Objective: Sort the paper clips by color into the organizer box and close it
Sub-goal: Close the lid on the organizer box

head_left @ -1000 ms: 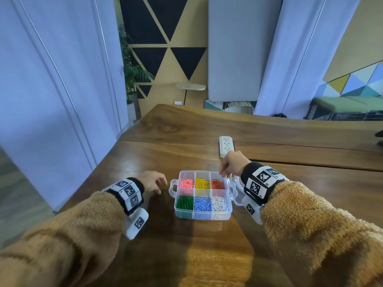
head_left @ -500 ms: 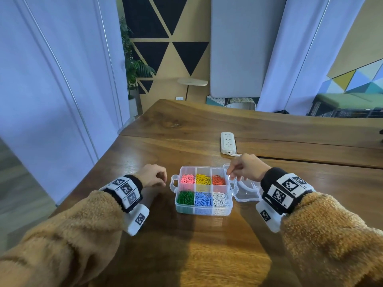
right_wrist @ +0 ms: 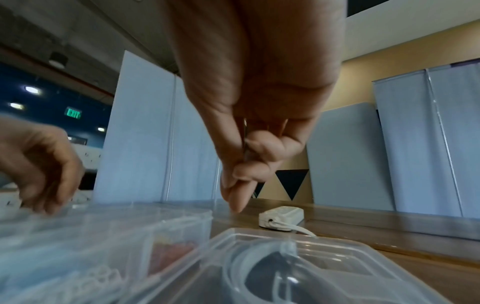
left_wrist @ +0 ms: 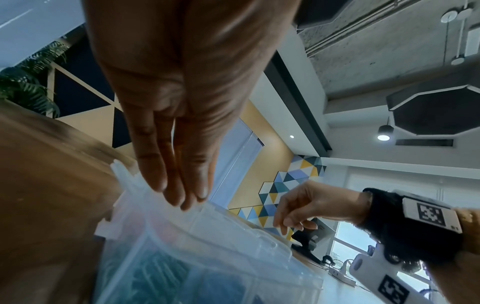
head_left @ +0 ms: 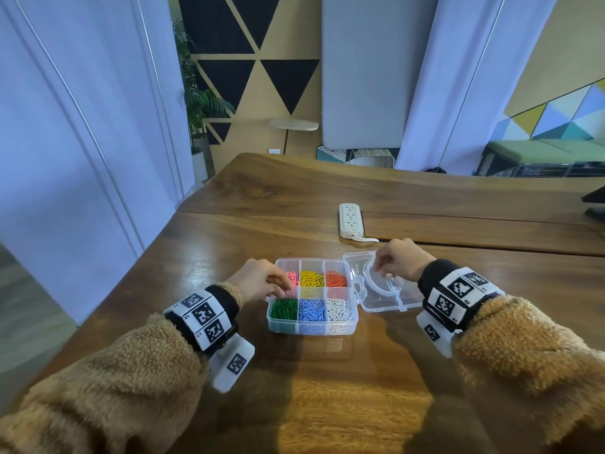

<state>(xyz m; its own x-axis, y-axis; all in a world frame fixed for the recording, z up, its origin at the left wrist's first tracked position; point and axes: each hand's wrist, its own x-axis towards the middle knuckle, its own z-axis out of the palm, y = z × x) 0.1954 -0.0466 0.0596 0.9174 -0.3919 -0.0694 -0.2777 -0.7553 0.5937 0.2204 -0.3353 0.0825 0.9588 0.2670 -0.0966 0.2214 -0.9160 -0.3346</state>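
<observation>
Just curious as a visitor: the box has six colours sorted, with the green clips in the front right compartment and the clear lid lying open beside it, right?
Not quite. In the head view the green clips sit in the front left compartment of the organizer box; the front right one holds white clips. The rest holds: six colours, and the clear lid lies open to the box's right.

Left hand [head_left: 262, 280] fingers straight; right hand [head_left: 397, 258] fingertips pinched.

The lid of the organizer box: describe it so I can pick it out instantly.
On the wooden table, find the clear organizer box with six colored piles. The lid lies open, flat on the table at its right edge, under the right hand. Unlike the box, it holds no clips.
</observation>
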